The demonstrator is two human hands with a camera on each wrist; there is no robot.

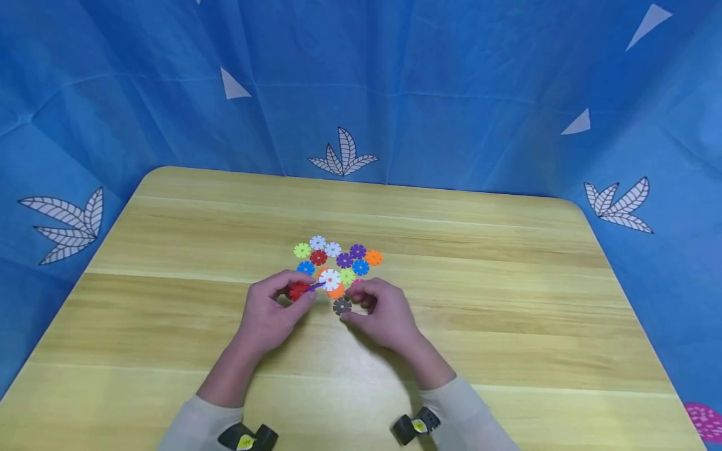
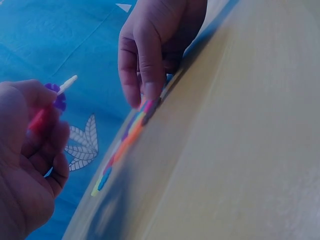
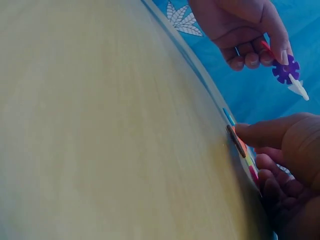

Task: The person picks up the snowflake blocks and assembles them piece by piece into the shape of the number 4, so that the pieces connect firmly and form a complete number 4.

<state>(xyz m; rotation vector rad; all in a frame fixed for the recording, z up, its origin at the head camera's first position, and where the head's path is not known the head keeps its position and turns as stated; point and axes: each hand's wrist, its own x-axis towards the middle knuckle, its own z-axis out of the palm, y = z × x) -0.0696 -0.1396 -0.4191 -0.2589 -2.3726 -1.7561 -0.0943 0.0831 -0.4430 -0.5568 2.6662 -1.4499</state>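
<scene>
My left hand (image 1: pixel 273 308) pinches a small chain of notched plastic snowflake discs, raised over the table. In it a red disc (image 1: pixel 298 291) lies at the fingers, a purple disc (image 3: pixel 286 69) is seen edge-on in the head view, and a white disc (image 1: pixel 329 280) forms the free end. My right hand (image 1: pixel 387 313) is low at the table, thumb and fingers spread beside a black disc (image 1: pixel 341 306). The thumb tip is right at that disc's edge, and the other fingers are bent. Orange discs (image 1: pixel 336 292) lie partly hidden behind the white one.
Loose discs lie in a cluster beyond my hands: a dark red disc (image 1: pixel 318 257), a blue disc (image 1: pixel 361 267), a lime disc (image 1: pixel 302 250), a purple disc (image 1: pixel 358 252) and several others. The wooden table (image 1: pixel 479 263) meets a blue patterned curtain (image 1: pixel 451 94) behind.
</scene>
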